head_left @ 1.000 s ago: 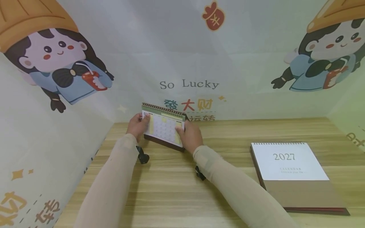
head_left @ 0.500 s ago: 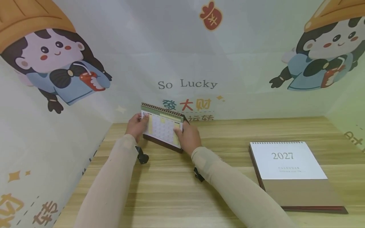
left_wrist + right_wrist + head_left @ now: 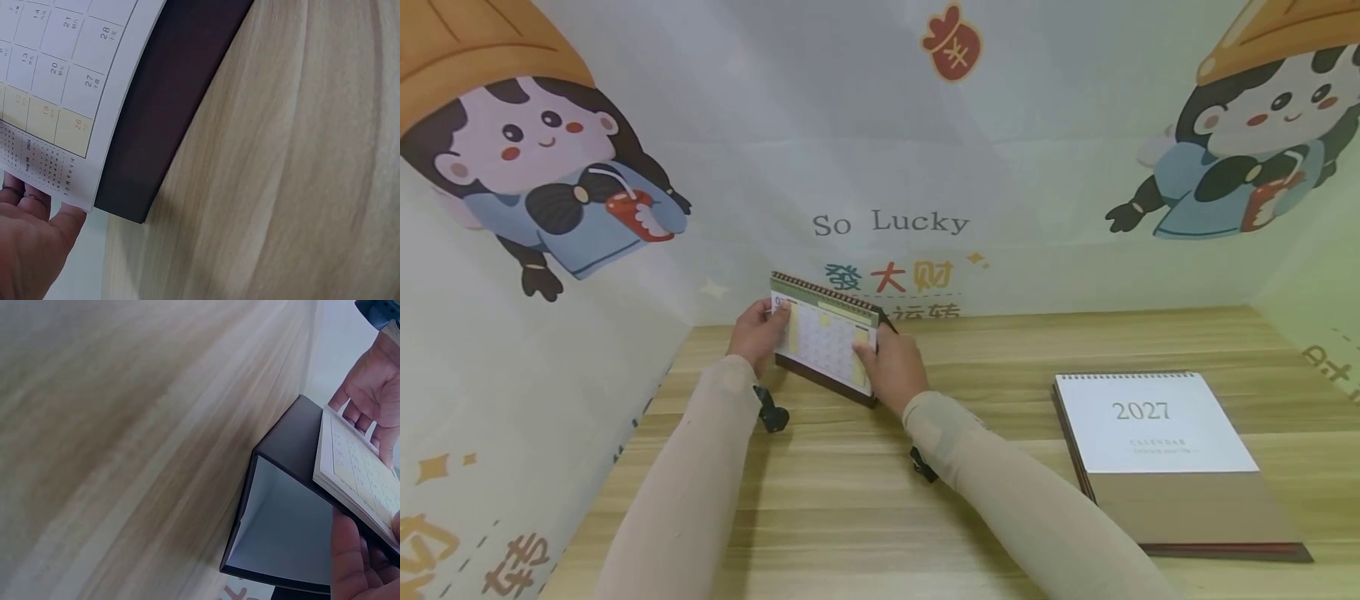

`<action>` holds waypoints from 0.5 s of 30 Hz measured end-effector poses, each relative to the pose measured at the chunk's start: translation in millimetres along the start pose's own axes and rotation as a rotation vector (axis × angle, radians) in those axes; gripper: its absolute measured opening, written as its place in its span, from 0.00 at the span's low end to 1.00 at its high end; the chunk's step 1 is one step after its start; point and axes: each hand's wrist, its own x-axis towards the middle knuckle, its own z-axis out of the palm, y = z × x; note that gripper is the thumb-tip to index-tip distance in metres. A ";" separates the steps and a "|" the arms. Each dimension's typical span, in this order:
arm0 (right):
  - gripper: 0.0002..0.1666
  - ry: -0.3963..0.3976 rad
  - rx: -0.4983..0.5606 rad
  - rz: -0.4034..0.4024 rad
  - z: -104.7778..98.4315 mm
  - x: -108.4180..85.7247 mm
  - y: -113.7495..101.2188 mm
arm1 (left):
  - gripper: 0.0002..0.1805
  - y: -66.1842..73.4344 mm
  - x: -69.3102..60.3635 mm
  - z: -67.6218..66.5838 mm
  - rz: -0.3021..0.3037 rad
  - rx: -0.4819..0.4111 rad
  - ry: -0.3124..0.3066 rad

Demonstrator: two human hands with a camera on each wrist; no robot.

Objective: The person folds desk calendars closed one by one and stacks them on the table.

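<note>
A desk calendar (image 3: 826,333) with a green-topped month page stands like a tent on its dark base (image 3: 162,119), at the back of the wooden table. At its left edge my left hand (image 3: 758,335) pinches the pages, thumb in front. My right hand (image 3: 895,367) grips the opposite edge, its thumb on the page and the other fingers behind, as the right wrist view shows. Below the pages, the base's hollow inside (image 3: 284,525) shows in that view. Part of the calendar's right side is hidden by my right hand.
A second desk calendar (image 3: 1150,425), with "2027" on its white cover, lies on the right of the table (image 3: 850,508). A printed cloth backdrop (image 3: 1037,167) rises behind the table and along both sides.
The held calendar has turned slightly, its right end coming a little nearer to me. Both hands keep their hold. The whole head view has shifted a little.
</note>
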 end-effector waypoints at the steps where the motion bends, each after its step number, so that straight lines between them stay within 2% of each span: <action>1: 0.18 0.000 -0.006 -0.004 -0.2 -0.1 0.2 | 0.28 0.1 -0.3 0.3 0.000 -0.003 -0.001; 8: 0.19 -0.020 -0.023 -0.005 -2.0 -3.2 -1.5 | 0.29 0.1 -1.8 2.4 0.001 -0.004 0.005; 15: 0.17 -0.012 -0.002 -0.029 -1.7 -8.7 -3.0 | 0.29 -1.1 -2.7 7.4 0.010 -0.006 0.046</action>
